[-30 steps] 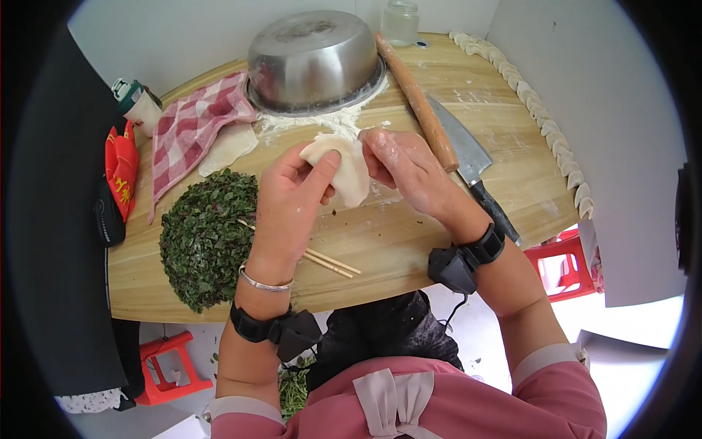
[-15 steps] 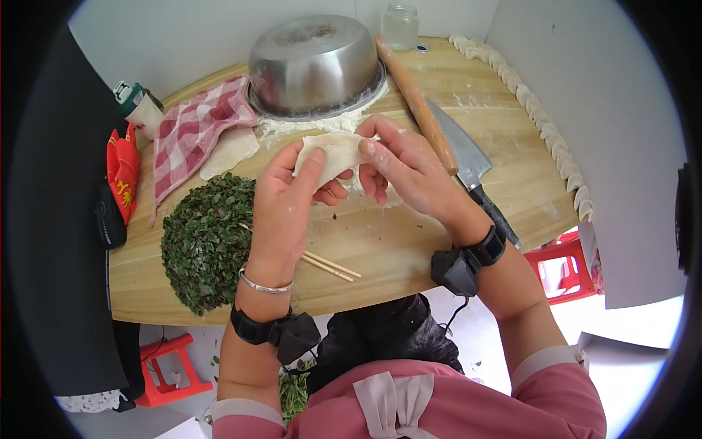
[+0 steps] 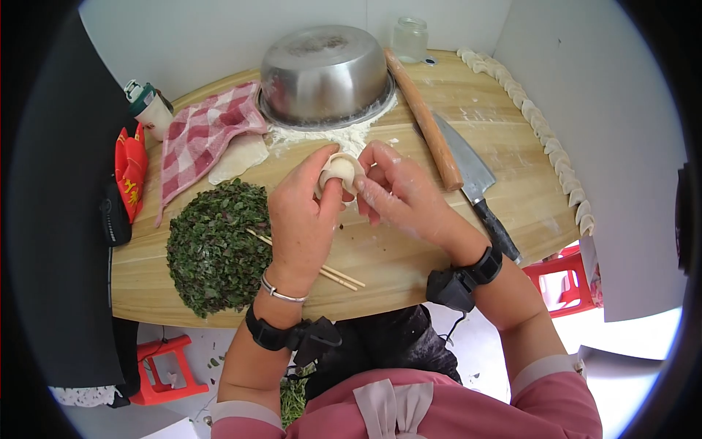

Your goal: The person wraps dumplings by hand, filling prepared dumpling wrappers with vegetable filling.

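Observation:
A pale dumpling [image 3: 341, 170], its dough curled into a ring, is held up over the table between both hands. My left hand [image 3: 303, 208] is closed on its left side, with a finger or thumb pressed at the dough's middle. At the right edge, the fingers of my right hand [image 3: 398, 192] pinch the dough. Left of my left wrist is a big mound of chopped green leaves [image 3: 218, 249]. Wooden chopsticks [image 3: 340, 276] run from that mound, partly hidden behind my left forearm.
An upturned steel basin [image 3: 325, 77] stands at the back amid flour [image 3: 347, 137]. Right of it lie a rolling pin [image 3: 424, 121] and a cleaver [image 3: 468, 164]. Finished dumplings [image 3: 545, 135] line the right edge. A checkered cloth [image 3: 208, 143] partly covers a dough sheet [image 3: 238, 157].
The half-moon of folded dough has been bent round into a ring, its ends brought together. Both hands have drawn closer. The whole view has shifted slightly.

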Demonstrator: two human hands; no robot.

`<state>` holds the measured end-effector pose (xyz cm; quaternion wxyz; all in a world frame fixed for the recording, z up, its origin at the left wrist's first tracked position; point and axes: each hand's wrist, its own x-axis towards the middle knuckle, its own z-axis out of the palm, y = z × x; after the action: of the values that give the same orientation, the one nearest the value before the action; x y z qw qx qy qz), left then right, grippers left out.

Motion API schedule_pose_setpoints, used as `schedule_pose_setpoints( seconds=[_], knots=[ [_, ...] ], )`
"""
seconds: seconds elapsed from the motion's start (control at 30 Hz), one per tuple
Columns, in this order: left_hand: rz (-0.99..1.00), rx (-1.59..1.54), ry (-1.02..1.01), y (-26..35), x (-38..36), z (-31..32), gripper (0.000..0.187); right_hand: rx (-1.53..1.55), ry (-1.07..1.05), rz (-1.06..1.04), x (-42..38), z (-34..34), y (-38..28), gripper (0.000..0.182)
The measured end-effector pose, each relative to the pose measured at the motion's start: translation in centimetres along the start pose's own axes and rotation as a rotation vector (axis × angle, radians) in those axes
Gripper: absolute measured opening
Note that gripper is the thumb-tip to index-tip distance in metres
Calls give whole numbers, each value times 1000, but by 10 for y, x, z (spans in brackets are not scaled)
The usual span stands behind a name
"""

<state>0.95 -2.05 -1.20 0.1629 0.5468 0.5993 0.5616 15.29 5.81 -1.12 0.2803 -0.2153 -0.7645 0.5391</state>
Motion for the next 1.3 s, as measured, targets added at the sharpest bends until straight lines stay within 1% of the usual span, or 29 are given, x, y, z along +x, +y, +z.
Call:
schedule_pose_setpoints(
  seconds=[0.03,0.1,0.13,0.2,0.33,0.4,0.53,0.6,0.63,0.7,0.73,0.8,0.83,0.9,1.03,1.13,1.2,1.27,1.3],
  knots=[
    [1,2,0,0,0,0,29,1,0,-1,0,2,-1,15],
    [152,108,38,-1,1,1,31,-144,109,-137,-1,5,-5,22],
    [150,107,36,-2,2,1,31,-144,110,-135,-1,6,-2,22],
    [310,184,14,-7,3,1,32,-39,109,-175,2,5,7,30],
    [254,70,60,-10,1,5,28,6,78,-170,3,-1,5,31],
    [91,57,80,-4,0,2,23,11,-12,13,1,-6,-2,28],
    [107,160,68,3,-2,1,19,-90,20,-50,2,-4,5,25],
    [172,-6,72,3,-1,4,17,158,38,-15,0,-2,-3,24],
    [173,-6,71,5,-1,6,17,158,40,-16,0,-1,-5,24],
    [158,-105,119,9,-3,9,10,232,146,-29,0,-1,-8,23],
    [159,-105,118,8,-3,6,10,231,147,-29,1,-1,-6,23],
    [101,59,22,4,-4,-5,6,204,162,-86,2,0,1,25],
    [101,58,21,2,-3,-4,6,204,163,-86,3,0,2,25],
    [214,84,19,0,-2,-2,7,47,149,-112,3,0,4,25],
    [255,116,34,6,-2,1,8,45,188,-72,2,-2,3,23],
    [330,130,-4,9,-2,4,7,82,292,-34,-3,-3,-10,24],
    [258,124,37,13,-5,4,11,-148,310,13,-21,-11,-25,24],
    [240,103,35,12,-7,4,15,-583,175,-122,-57,-30,-58,26],
    [252,68,18,17,-9,5,15,-643,132,-94,-71,-43,-72,26]
  ],
)
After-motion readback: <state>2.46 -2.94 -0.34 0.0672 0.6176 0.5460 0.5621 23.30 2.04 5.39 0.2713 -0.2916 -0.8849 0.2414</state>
